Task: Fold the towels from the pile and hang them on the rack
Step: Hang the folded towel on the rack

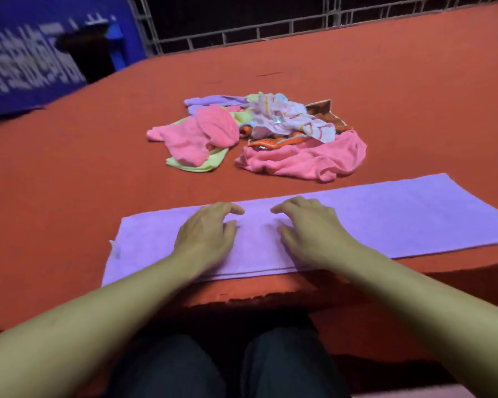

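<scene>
A long lilac towel (385,216) lies flat, folded lengthwise, along the near edge of the red table (69,173). My left hand (210,228) and my right hand (308,222) rest palm down on its middle, side by side, with the fingers lightly bent and holding nothing. Behind the towel sits the pile of towels (259,133): pink, pale green, lilac, a white patterned one and an orange-brown one, all crumpled together. No rack is clearly visible.
A metal grille (242,27) runs along the far edge of the table. At the far left stands a blue board with white lettering (20,58). My dark-trousered knees (224,369) sit under the near table edge.
</scene>
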Tool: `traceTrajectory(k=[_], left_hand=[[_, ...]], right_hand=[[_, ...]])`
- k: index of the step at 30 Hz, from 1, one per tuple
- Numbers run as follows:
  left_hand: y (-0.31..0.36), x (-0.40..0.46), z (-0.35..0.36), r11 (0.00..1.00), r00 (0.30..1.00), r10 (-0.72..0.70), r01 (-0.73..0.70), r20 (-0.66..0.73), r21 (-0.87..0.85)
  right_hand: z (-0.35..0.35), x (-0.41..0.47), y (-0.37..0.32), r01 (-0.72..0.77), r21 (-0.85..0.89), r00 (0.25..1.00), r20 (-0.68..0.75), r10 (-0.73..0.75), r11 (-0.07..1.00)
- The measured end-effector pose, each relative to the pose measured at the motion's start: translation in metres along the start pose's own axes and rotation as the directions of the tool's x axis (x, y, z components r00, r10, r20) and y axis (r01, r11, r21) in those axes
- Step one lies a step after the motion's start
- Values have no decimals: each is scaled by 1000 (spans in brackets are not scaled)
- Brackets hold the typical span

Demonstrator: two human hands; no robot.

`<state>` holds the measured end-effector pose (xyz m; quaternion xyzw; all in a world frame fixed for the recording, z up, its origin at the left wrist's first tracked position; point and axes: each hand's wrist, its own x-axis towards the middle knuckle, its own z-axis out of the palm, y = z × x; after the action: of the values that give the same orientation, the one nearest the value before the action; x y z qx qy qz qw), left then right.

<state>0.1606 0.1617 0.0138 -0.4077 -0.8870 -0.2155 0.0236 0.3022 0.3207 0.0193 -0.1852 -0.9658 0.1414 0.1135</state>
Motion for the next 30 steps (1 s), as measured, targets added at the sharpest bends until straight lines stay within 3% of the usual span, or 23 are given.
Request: traceTrajectory(k=[4,7,10,12,17,23,26,30], left_hand=[[-71,-21,-34,1000,999,18,-18,43,15],[-111,-31,-48,992,975,-18,-10,223,125],[-135,-38,-47,964,935,-94,-1,343,266],[-137,-38,-44,962,931,-94,-6,353,271],[-137,-37,-44,962,927,-80,-25,366,273],[-137,-36,-51,966,944,-47,-41,328,256],[-140,-24,-59,956,955,-15,-73,296,284],[-155,-17,-52,944,922,-75,-57,379,325]], right_hand=[[28,30,-64,143,15,989,23,-143,990],[46,46,-98,206,-21,978,51,-205,978],[66,52,-110,192,-59,965,191,-178,980],[77,52,-109,162,-89,955,264,-133,983],[77,55,-109,150,-103,950,292,-114,983],[72,68,-128,188,-84,968,187,-170,979],[76,82,-137,228,-116,954,227,-197,967],[93,92,-136,193,-125,940,307,-147,973]])
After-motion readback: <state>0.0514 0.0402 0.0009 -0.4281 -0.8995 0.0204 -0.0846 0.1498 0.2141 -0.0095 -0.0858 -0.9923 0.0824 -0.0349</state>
